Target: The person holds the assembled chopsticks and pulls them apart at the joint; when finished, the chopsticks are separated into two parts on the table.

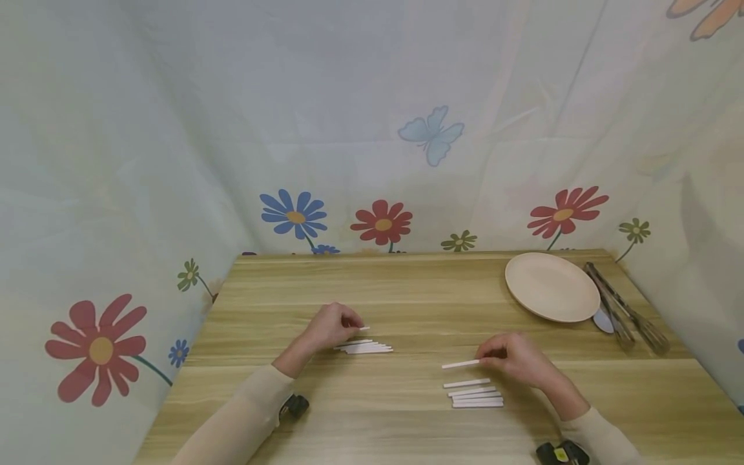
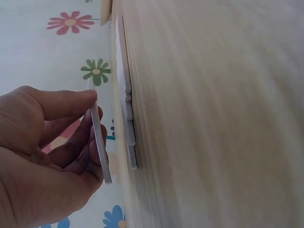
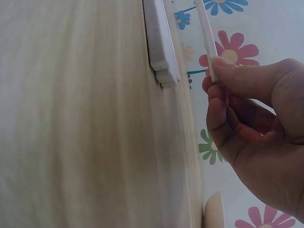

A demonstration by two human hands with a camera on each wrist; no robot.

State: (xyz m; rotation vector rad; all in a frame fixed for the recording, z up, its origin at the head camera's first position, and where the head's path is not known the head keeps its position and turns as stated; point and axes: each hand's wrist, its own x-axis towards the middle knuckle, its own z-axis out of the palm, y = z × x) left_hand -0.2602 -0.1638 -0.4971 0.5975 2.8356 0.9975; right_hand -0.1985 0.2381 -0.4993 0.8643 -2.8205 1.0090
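Observation:
My left hand (image 1: 331, 326) pinches a thin white stick (image 2: 101, 147) between thumb and fingers. Just below it, on the wooden table, lies a bunch of similar white sticks (image 1: 369, 349), set close together. On the other side my right hand (image 1: 517, 358) pinches another white stick (image 3: 207, 33) by one end, and its far end points left. A row of several white sticks (image 1: 476, 399) lies in front of that hand, the nearer ones side by side and the farthest a little apart. Both held sticks show above the tabletop in the wrist views.
A round beige plate (image 1: 552, 287) sits at the table's back right. Beside it lie a spoon (image 1: 603, 321) and other long-handled utensils (image 1: 652, 336). A flowered cloth (image 1: 360, 161) hangs behind the wooden table (image 1: 349, 284) and at its sides.

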